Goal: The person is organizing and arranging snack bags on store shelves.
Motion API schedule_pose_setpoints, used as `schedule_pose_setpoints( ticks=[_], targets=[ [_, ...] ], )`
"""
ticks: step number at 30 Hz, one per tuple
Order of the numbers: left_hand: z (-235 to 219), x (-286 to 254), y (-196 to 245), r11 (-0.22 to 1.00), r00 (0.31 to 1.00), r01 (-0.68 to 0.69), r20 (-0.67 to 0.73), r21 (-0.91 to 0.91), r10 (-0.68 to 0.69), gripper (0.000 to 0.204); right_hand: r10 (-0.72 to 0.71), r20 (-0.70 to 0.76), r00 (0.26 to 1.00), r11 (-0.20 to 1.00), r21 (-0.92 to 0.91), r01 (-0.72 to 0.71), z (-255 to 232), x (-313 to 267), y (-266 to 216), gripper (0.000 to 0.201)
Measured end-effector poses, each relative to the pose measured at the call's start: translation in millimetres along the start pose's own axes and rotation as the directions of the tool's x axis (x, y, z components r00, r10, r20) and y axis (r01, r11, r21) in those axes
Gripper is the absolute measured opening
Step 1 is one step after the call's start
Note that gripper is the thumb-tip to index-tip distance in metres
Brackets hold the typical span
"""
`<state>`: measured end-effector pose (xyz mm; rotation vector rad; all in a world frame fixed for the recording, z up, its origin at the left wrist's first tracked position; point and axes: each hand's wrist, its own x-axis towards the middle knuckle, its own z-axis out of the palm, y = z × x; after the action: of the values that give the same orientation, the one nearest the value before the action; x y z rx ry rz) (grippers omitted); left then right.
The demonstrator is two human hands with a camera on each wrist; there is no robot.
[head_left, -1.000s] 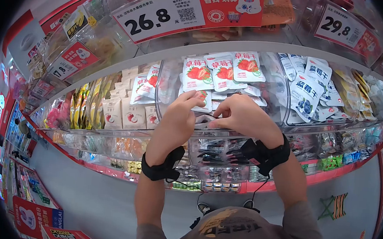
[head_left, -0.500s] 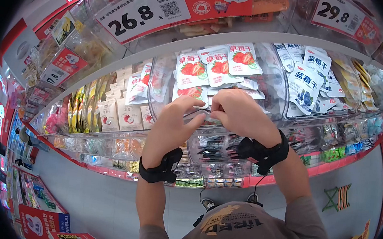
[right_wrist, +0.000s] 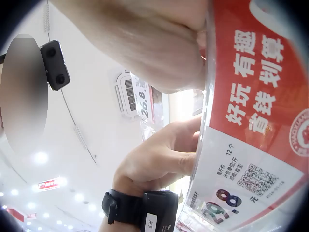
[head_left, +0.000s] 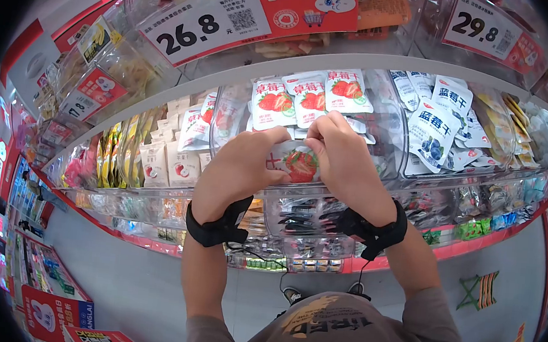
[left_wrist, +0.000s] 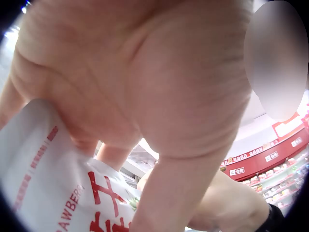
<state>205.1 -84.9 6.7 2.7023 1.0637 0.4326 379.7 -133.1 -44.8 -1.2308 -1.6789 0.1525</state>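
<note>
Here, left hand [head_left: 239,161] and right hand [head_left: 340,154], fingers pinching strawberry packet [head_left: 295,162]

blueberry packets [head_left: 435,130] | 26.8 price tag [head_left: 199,24] | coconut packets [head_left: 169,158]

The pouch [head_left: 293,161] between the left hand [head_left: 238,168] and right hand [head_left: 344,156] is glossy plastic film, smooth, printed white and red. The bins [head_left: 395,126] are clear hard plastic, shiny with glare. The price tag [head_left: 209,19] looks like smooth glossy card. The wrist straps [head_left: 373,228] are matt black cloth. The sleeve [head_left: 433,328] is soft matt grey knit.
</note>
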Motion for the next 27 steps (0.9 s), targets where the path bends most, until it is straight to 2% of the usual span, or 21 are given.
schedule_pose_setpoints(
  ticks=[4,7,10,13,16,20,23,27],
  targets=[
    [1,3,-7,0.998,1.0,-0.008,0.006,-0.062,0.008,0.05,-0.032,-0.023,0.999,0.998,0.049,0.033,-2,0,-2,0.009],
    [1,-4,-7,0.996,1.0,0.008,-0.024,-0.094,-0.01,0.047,-0.065,-0.107,0.992,0.992,0.098,0.076,-2,1,3,0.014],
    [3,-15,1,0.999,0.995,0.035,-0.091,-0.03,-0.038,0.044,0.263,-0.215,0.94,0.9,0.405,-0.159,-10,1,1,0.02],
    [-1,-25,14,0.998,0.987,-0.005,-0.159,0.056,0.014,0.045,0.242,-0.339,0.909,0.847,0.531,-0.028,-6,6,9,0.024],
    [-4,-36,17,0.996,0.952,-0.065,-0.296,0.064,0.081,0.044,0.207,-0.37,0.906,0.879,0.476,-0.006,-6,7,9,0.024],
    [-19,-58,36,0.978,0.865,-0.153,-0.459,0.141,0.201,0.046,0.147,-0.414,0.898,0.927,0.374,0.021,-8,6,10,0.021],
    [-13,-66,47,0.88,0.724,-0.232,-0.53,0.415,0.441,0.035,0.088,-0.475,0.875,0.957,0.283,0.058,-9,6,8,0.02],
    [-1,-66,34,0.854,0.714,-0.263,-0.505,0.45,0.485,0.032,0.134,-0.414,0.9,0.939,0.344,0.018,-9,5,2,0.02]
  ],
)
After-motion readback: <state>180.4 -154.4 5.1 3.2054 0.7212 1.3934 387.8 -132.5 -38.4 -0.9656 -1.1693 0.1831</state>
